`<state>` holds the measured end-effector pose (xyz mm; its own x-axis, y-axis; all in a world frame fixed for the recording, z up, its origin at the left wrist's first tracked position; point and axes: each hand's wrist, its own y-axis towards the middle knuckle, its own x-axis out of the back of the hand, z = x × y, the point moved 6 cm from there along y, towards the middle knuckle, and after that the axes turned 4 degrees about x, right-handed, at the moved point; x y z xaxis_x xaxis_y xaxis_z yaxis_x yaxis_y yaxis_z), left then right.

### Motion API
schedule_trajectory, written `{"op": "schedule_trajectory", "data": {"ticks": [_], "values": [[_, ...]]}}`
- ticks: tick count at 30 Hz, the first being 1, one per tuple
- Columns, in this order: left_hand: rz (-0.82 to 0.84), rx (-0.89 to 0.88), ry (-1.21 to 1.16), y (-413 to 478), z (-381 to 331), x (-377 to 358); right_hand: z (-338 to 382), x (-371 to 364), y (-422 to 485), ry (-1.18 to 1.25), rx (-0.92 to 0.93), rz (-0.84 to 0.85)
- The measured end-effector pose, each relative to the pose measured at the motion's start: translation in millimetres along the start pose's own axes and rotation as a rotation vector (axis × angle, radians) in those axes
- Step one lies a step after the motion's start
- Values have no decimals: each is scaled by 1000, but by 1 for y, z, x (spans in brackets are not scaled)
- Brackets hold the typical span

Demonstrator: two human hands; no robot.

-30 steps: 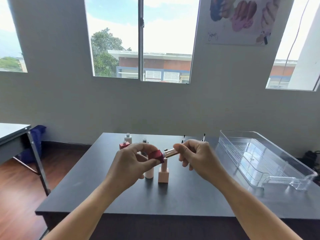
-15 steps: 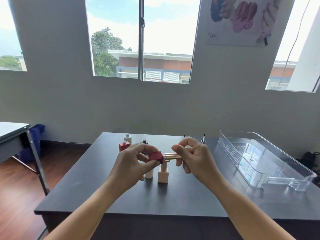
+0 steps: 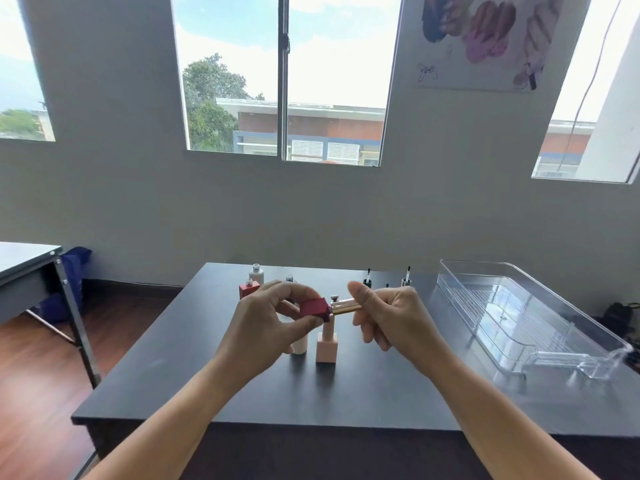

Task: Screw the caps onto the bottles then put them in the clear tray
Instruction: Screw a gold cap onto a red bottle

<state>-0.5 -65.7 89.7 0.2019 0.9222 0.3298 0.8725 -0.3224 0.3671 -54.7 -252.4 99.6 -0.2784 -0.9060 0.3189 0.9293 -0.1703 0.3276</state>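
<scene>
While the dark surface (image 3: 221,386) spreads out below me, the clear tray (image 3: 540,341) lies on its right side with nothing in it that I can see, so no bottle has been put away yet. I judge I am in the capping step, on the first bottle bound for that tray.

My left hand (image 3: 266,327) is clamped on the dark red bottle (image 3: 314,307), thumb under and fingers over, holding it on its side in the air above the surface. My right hand (image 3: 391,317) pinches the gold cap (image 3: 346,305) between thumb and fingers. Cap and bottle meet end to end, touching at the neck. Whether the thread has caught I cannot tell.

Just below my hands a pale pink square bottle (image 3: 326,346) stands upright with its neck hidden behind the red one, and a pale round bottle (image 3: 300,342) stands beside it to the left. Further back stand a red square bottle (image 3: 248,289) and a white bottle (image 3: 256,273), both uncapped. Near the far right edge, brush caps (image 3: 406,279) stand with bristles up.

Next, I think, comes twisting the cap with my right grip while the left keeps the bottle from turning, both kept in line so the thread does not cross. Then the bottle goes across to the tray.

I can read no brand or label on any bottle. The poster (image 3: 485,39) on the wall carries a small dark scribble, too small to read.
</scene>
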Motion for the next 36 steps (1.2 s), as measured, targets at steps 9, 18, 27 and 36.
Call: {"op": "schedule_trajectory", "data": {"ticks": [9,18,27,36], "values": [[-12,21,-26,1,7,2,-4,1,1,-118,96,96],[-8,2,-12,1,3,-2,1,1,1,-203,138,43],[4,23,-18,1,9,-2,0,3,1,-299,147,94],[-10,-14,2,2,5,-4,1,3,1,-417,232,50]]}}
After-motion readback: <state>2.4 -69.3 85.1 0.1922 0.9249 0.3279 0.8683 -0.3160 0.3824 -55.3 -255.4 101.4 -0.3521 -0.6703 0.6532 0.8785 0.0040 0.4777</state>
